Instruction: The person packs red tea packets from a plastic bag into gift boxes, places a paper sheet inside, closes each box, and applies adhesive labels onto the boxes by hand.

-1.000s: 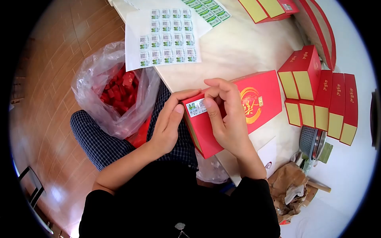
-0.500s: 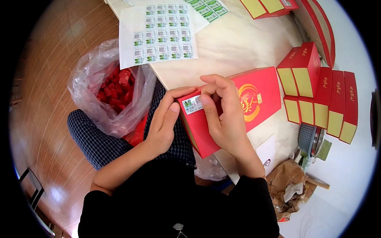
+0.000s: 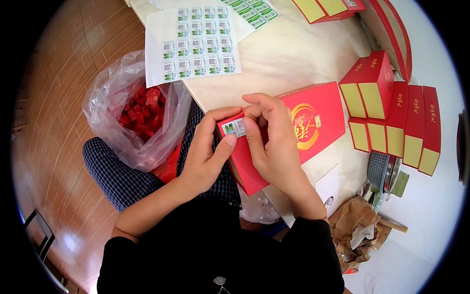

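A red gift box (image 3: 284, 161) with a gold round emblem lies at a slant across the table edge and my lap. Near its left end is a white-and-green sticker (image 3: 233, 128) with a printed code. My left hand (image 3: 201, 154) is closed round the box's left end, its thumb on the sticker's lower edge. My right hand (image 3: 274, 144) rests over the box with curled fingers, its thumb tip on the sticker's right end. What lies under the right fingers is hidden.
A sheet of code stickers (image 3: 196, 44) lies on the table (image 3: 289, 54), with green labels (image 3: 254, 12) behind. Several red-and-yellow boxes (image 3: 372, 88) stand at right. A plastic bag (image 3: 117, 93) of small red packets is at left. Brown paper (image 3: 352, 220) lies lower right.
My left thumb has moved right and onto the sticker's lower edge. The sticker end of the box has shifted slightly left and up. My right thumb stays at the sticker's right end.
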### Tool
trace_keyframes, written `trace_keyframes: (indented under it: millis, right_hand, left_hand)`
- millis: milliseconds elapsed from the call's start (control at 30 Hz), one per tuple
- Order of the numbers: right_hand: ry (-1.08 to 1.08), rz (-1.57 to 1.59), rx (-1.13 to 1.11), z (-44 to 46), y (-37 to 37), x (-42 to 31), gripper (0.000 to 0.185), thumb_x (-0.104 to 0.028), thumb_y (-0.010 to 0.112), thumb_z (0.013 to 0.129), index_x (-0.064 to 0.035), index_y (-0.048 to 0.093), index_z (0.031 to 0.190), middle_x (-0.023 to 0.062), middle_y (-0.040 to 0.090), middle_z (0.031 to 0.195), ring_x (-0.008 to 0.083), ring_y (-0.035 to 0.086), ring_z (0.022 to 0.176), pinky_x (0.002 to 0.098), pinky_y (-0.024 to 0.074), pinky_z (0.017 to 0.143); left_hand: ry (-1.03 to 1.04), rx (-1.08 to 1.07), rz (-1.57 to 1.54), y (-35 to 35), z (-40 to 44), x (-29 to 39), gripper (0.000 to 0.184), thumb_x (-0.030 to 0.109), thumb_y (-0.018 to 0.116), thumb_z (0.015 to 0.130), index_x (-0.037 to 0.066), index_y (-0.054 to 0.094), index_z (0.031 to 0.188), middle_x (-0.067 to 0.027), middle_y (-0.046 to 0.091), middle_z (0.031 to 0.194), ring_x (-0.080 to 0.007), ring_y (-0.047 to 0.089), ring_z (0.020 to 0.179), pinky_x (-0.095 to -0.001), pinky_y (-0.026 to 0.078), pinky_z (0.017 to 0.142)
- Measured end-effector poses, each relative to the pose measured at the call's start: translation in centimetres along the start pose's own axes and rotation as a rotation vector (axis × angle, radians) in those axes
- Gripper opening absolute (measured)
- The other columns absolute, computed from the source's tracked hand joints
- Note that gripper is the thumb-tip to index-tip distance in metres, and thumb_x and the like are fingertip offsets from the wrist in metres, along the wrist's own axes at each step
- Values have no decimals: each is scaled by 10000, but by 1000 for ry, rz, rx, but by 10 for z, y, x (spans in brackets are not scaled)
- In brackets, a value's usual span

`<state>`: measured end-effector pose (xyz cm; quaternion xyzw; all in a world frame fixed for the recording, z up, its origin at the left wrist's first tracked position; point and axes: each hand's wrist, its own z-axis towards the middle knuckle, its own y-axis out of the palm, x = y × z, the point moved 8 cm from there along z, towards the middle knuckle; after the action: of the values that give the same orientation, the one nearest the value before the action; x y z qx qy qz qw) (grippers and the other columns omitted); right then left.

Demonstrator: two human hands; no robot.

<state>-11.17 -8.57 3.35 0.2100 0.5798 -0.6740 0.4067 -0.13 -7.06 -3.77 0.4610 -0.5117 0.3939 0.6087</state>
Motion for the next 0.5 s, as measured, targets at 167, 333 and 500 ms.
trace_keyframes:
  millis: [167,333,500]
  right_hand:
    - [-52,-89,4,0,2,-5,407,35,623,798,-28,522,1187,67,564,836,253,507,770,376,372,681]
    - [-159,-209,23,-2,6,-11,456,4,630,785,-7,508,1224,101,556,871,271,506,774,393,388,666]
    - [-183,-452,65,-3,6,-22,505,43,618,786,11,485,1272,121,533,863,283,503,771,377,429,694]
  left_hand:
    - [13,19,33,-1,-1,-2,396,227,503,962,1,467,1285,-139,519,1253,-244,483,1160,-343,334,1021]
    - [12,26,60,-1,-2,-3,389,222,500,959,4,475,1281,-146,524,1253,-256,484,1153,-352,334,1014]
    - [-2,37,91,-3,1,0,356,165,506,931,2,499,1248,-152,554,1211,-259,501,1134,-351,346,1001]
